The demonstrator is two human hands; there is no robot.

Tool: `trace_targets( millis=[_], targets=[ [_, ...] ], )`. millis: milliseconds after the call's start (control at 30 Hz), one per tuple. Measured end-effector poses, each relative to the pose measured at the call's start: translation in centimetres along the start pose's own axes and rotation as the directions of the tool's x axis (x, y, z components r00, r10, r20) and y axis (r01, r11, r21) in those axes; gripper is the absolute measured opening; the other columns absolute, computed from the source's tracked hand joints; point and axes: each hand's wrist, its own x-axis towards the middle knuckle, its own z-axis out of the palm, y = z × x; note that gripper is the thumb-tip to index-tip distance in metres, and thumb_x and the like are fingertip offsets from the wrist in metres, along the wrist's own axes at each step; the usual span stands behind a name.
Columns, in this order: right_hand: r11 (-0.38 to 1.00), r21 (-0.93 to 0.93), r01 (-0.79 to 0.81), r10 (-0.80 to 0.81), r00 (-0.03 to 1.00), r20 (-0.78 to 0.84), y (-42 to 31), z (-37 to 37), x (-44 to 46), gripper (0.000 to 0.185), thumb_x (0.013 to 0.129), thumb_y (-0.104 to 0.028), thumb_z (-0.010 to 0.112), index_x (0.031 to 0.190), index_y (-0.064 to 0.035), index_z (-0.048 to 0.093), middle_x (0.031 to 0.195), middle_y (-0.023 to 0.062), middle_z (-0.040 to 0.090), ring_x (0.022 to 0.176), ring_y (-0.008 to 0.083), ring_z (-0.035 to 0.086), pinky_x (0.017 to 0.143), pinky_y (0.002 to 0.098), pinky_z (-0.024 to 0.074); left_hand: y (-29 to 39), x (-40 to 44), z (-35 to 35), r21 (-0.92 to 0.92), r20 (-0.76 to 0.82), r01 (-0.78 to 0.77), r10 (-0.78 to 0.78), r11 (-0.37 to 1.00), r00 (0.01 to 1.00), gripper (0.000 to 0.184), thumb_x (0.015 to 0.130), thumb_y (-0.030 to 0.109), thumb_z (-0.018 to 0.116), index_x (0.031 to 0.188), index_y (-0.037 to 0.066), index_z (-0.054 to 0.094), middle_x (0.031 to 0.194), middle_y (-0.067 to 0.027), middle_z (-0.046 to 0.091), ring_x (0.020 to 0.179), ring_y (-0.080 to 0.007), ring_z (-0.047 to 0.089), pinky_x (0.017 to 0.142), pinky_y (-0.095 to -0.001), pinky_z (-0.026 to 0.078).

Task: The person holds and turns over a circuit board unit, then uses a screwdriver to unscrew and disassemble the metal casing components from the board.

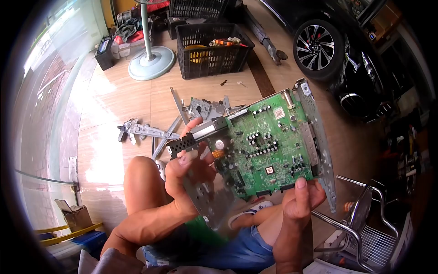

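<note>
A green circuit board (260,146) with many small capacitors sits in a metal chassis (319,132), held up above my lap. My left hand (182,173) grips the chassis at its left side, beside a perforated black bracket and a silver metal box (209,129), with the thumb on top. At the lower right edge of the board, my right hand (303,198) holds the chassis, its thumb over the board's edge and the other fingers partly hidden beneath. A shiny metal panel hangs below the board's left side.
Metal window-regulator-like parts (146,130) lie on the tiled floor ahead. Beyond them stand a fan base (151,63) and a black crate (212,59). A car wheel (318,48) is at upper right, a metal chair (365,223) at lower right, a cardboard box (77,218) at lower left.
</note>
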Motion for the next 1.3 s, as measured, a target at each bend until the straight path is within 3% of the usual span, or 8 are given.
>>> trace_targets(
  millis=[333, 500, 700, 833, 933, 1000, 1100, 1300],
  targets=[
    [0.998, -0.056, 0.020, -0.018, 0.999, 0.031, -0.3, -0.1, 0.0, 0.029, 0.082, -0.011, 0.060, 0.101, 0.0115, 0.062, 0.100, 0.0201, 0.067, 0.094, 0.0235, 0.062, 0.090, 0.0348, 0.0460, -0.2, 0.3, -0.1, 0.019, -0.016, 0.028, -0.028, 0.999, 0.999, 0.084, 0.078, 0.041, 0.061, 0.151, 0.009, 0.032, 0.123, -0.0130, 0.056, 0.104, -0.0221, 0.062, 0.079, -0.0322, 0.053],
    [0.992, -0.123, 0.032, -0.026, 0.998, 0.048, 0.1, -0.2, 0.0, 0.029, 0.089, -0.028, 0.057, 0.093, 0.0008, 0.059, 0.081, 0.0087, 0.058, 0.071, 0.0201, 0.054, 0.067, 0.0324, 0.0426, -0.5, 0.2, -0.9, 0.009, -0.047, 0.023, -0.023, 1.000, 0.999, 0.084, 0.078, 0.044, 0.063, 0.151, 0.014, 0.034, 0.115, -0.0076, 0.061, 0.093, -0.0193, 0.065, 0.068, -0.0321, 0.060],
    [0.992, 0.101, 0.081, -0.088, 0.994, 0.068, 1.7, -0.5, -0.3, 0.034, 0.083, -0.003, 0.062, 0.112, 0.0061, 0.049, 0.112, 0.0227, 0.064, 0.103, 0.0268, 0.061, 0.100, 0.0429, 0.0434, -0.6, 0.6, -0.9, 0.057, 0.044, -0.053, 0.051, 0.997, 0.998, 0.086, 0.080, 0.044, 0.060, 0.152, 0.007, 0.032, 0.119, -0.0126, 0.059, 0.099, -0.0227, 0.065, 0.080, -0.0358, 0.060],
    [0.991, 0.113, 0.075, -0.083, 0.994, 0.071, 1.8, -0.3, -0.4, 0.036, 0.083, -0.005, 0.064, 0.114, 0.0058, 0.049, 0.110, 0.0220, 0.064, 0.101, 0.0263, 0.060, 0.099, 0.0420, 0.0427, -0.3, 0.3, -1.3, 0.068, 0.036, -0.021, 0.019, 0.997, 0.999, 0.084, 0.079, 0.045, 0.060, 0.151, 0.008, 0.035, 0.120, -0.0113, 0.059, 0.101, -0.0205, 0.064, 0.081, -0.0343, 0.058],
    [0.929, -0.270, 0.252, -0.180, 0.947, 0.267, 2.1, -1.6, 0.0, 0.037, 0.083, -0.005, 0.064, 0.115, 0.0066, 0.048, 0.109, 0.0213, 0.064, 0.100, 0.0262, 0.060, 0.097, 0.0403, 0.0430, -0.1, 0.5, -0.5, 0.109, -0.013, -0.026, 0.027, 0.994, 1.000, 0.082, 0.079, 0.045, 0.060, 0.149, 0.009, 0.038, 0.117, -0.0086, 0.059, 0.097, -0.0179, 0.063, 0.077, -0.0321, 0.057],
    [0.939, -0.214, 0.270, -0.209, 0.940, 0.269, 2.2, -1.6, 0.0, 0.034, 0.083, -0.005, 0.064, 0.112, 0.0076, 0.050, 0.106, 0.0202, 0.064, 0.098, 0.0255, 0.061, 0.094, 0.0391, 0.0435, 0.0, 0.2, -0.6, 0.155, -0.059, -0.016, 0.025, 0.988, 0.998, 0.079, 0.079, 0.045, 0.060, 0.148, 0.010, 0.041, 0.114, -0.0069, 0.059, 0.094, -0.0172, 0.062, 0.074, -0.0312, 0.056],
    [0.941, 0.304, 0.145, -0.169, 0.984, 0.053, 3.7, 0.2, 0.5, 0.027, 0.084, -0.005, 0.063, 0.105, 0.0090, 0.053, 0.100, 0.0179, 0.065, 0.092, 0.0235, 0.060, 0.091, 0.0375, 0.0446, -0.3, -0.3, 0.8, 0.082, -0.186, 0.013, 0.002, 0.997, 0.983, 0.073, 0.083, 0.036, 0.055, 0.148, 0.008, 0.036, 0.091, 0.0028, 0.049, 0.076, -0.0077, 0.043, 0.066, -0.0229, 0.038],
    [0.969, 0.247, 0.019, -0.082, 0.966, 0.245, 3.0, 1.3, -0.3, 0.026, 0.091, -0.015, 0.063, 0.101, 0.0089, 0.060, 0.094, 0.0113, 0.066, 0.083, 0.0145, 0.058, 0.077, 0.0272, 0.0443, 1.6, -0.2, -0.9, 0.159, -0.261, 0.055, -0.012, 0.986, 0.965, 0.058, 0.082, 0.051, 0.058, 0.126, 0.012, 0.055, 0.094, -0.0002, 0.054, 0.075, -0.0101, 0.048, 0.062, -0.0244, 0.042]
  ],
)
